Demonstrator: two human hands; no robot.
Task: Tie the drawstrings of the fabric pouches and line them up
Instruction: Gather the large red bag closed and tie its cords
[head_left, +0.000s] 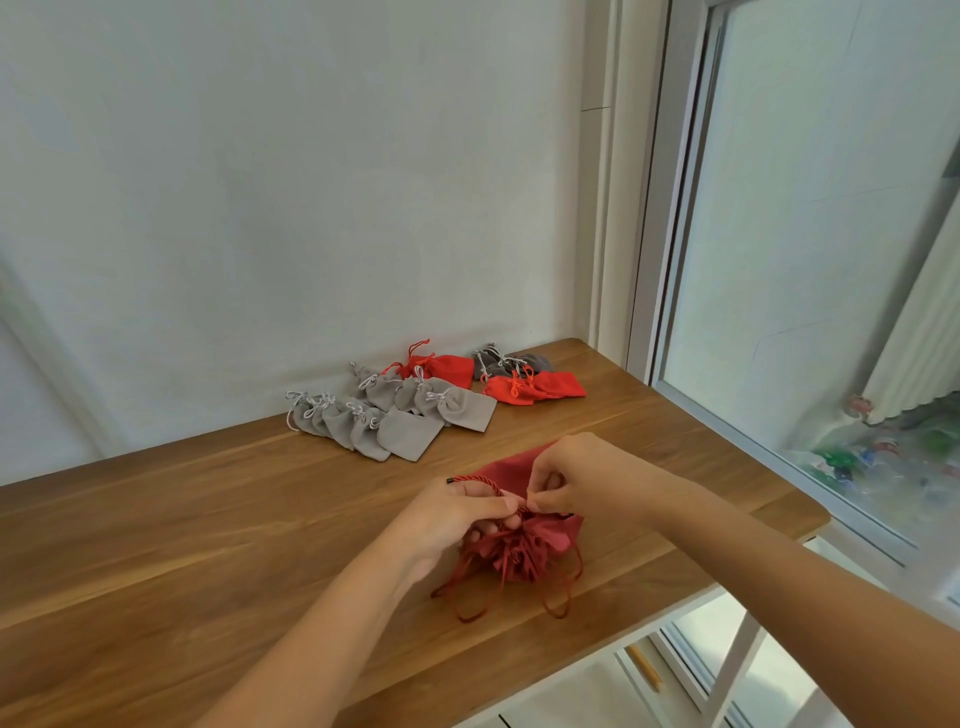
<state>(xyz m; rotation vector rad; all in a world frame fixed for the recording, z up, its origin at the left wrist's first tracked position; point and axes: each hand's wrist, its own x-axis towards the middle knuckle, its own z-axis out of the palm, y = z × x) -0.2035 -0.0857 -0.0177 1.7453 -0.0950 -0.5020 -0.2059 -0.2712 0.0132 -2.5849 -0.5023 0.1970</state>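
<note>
Pinching drawstring (480, 485), both hands, left (460, 519), right (576, 480), over red pouch (519, 545)

No writing, label, brand, number or sign can be read. The pouches (457, 410) show only plain grey and red cloth. The coloured shapes (852, 462) beyond the window (831, 234) are too blurred to tell whether they carry print.
</note>
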